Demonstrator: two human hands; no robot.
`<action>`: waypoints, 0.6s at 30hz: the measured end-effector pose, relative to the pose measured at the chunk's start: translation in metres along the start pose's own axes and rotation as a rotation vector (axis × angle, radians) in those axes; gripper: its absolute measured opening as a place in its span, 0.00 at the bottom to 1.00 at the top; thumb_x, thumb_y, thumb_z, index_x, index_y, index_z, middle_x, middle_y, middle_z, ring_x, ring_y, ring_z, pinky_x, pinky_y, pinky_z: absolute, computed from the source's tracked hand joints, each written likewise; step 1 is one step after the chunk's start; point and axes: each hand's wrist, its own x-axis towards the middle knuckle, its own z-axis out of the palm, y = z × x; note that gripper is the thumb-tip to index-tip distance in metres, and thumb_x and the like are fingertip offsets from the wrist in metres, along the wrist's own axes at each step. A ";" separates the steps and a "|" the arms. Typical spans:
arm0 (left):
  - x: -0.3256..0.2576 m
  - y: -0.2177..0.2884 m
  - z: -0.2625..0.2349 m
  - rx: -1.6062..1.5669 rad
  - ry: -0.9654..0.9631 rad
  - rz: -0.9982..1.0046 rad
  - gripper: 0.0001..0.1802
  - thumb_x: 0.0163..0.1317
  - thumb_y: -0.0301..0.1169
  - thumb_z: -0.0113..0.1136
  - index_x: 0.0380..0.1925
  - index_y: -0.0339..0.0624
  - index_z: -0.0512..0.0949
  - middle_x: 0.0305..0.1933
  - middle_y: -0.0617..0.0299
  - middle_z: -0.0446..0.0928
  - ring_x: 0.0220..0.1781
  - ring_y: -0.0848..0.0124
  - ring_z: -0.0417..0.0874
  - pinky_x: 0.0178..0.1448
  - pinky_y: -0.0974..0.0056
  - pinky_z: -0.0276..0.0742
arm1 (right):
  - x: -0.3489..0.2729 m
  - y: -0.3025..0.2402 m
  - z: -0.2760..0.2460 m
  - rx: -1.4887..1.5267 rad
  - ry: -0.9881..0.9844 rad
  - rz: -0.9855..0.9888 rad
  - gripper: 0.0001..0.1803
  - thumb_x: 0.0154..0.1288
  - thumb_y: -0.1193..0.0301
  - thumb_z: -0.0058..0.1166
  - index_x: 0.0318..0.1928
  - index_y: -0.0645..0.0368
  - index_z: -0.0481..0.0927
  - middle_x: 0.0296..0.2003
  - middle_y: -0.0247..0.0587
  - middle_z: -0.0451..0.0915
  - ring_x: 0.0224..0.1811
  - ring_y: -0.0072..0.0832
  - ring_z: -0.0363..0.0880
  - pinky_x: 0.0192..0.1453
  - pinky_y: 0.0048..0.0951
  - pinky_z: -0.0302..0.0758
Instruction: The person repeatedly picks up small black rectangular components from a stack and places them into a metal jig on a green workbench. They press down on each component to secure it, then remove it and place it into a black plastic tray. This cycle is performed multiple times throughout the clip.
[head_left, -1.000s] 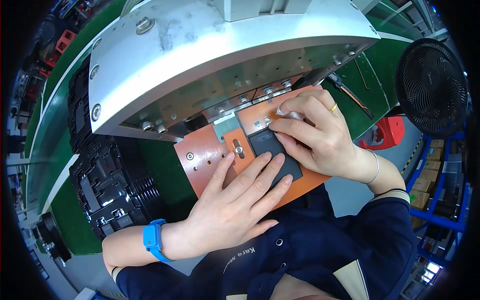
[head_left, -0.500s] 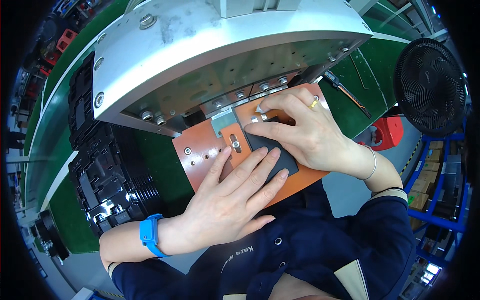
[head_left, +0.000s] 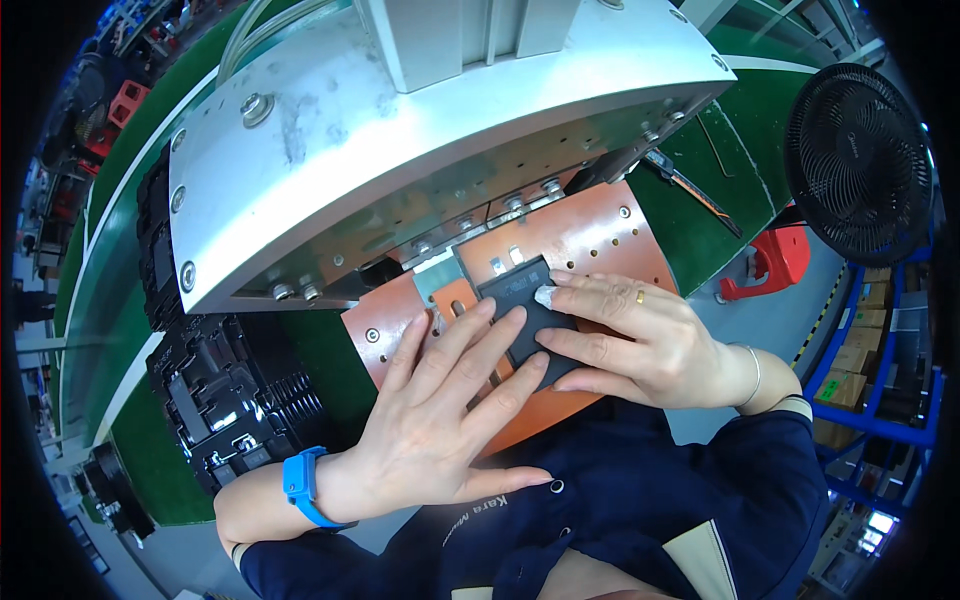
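A flat dark rectangular part (head_left: 520,300) lies on an orange-brown plate (head_left: 590,235) under a large grey metal press housing (head_left: 400,150). My left hand (head_left: 440,410) lies flat with its fingers spread, fingertips on the near edge of the dark part. My right hand (head_left: 640,340), with a ring and a taped fingertip, rests on the part's right side with its fingers pressing down. A blue wristband (head_left: 300,487) sits on my left wrist.
Black ribbed castings (head_left: 225,400) are stacked to the left on the green table (head_left: 320,345). A screwdriver-like tool (head_left: 690,190) lies right of the plate. A black fan (head_left: 860,160), a red stool (head_left: 780,255) and blue shelving with boxes (head_left: 870,370) stand at right.
Both hands and the dark part have slid toward me along the orange plate, away from the press opening. The view has tilted, showing more of the housing's top.
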 end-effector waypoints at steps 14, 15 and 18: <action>0.009 -0.014 -0.005 0.053 0.006 -0.038 0.49 0.43 0.74 0.61 0.62 0.58 0.75 0.73 0.53 0.62 0.73 0.44 0.58 0.73 0.37 0.49 | 0.021 0.024 0.006 -0.070 0.038 -0.091 0.20 0.53 0.62 0.70 0.41 0.63 0.84 0.46 0.51 0.82 0.52 0.44 0.83 0.49 0.35 0.84; 0.009 -0.014 -0.005 0.055 0.001 -0.038 0.49 0.44 0.74 0.60 0.62 0.58 0.75 0.73 0.53 0.62 0.73 0.44 0.58 0.73 0.37 0.49 | 0.022 0.024 0.006 -0.067 0.036 -0.093 0.20 0.53 0.63 0.70 0.41 0.63 0.84 0.46 0.51 0.82 0.52 0.44 0.84 0.49 0.34 0.84; 0.010 -0.015 -0.005 0.052 -0.012 -0.038 0.47 0.45 0.73 0.60 0.61 0.59 0.76 0.73 0.54 0.62 0.73 0.45 0.58 0.73 0.37 0.49 | 0.023 0.025 0.006 -0.062 0.033 -0.100 0.20 0.52 0.63 0.70 0.41 0.64 0.84 0.46 0.50 0.82 0.51 0.44 0.84 0.49 0.34 0.84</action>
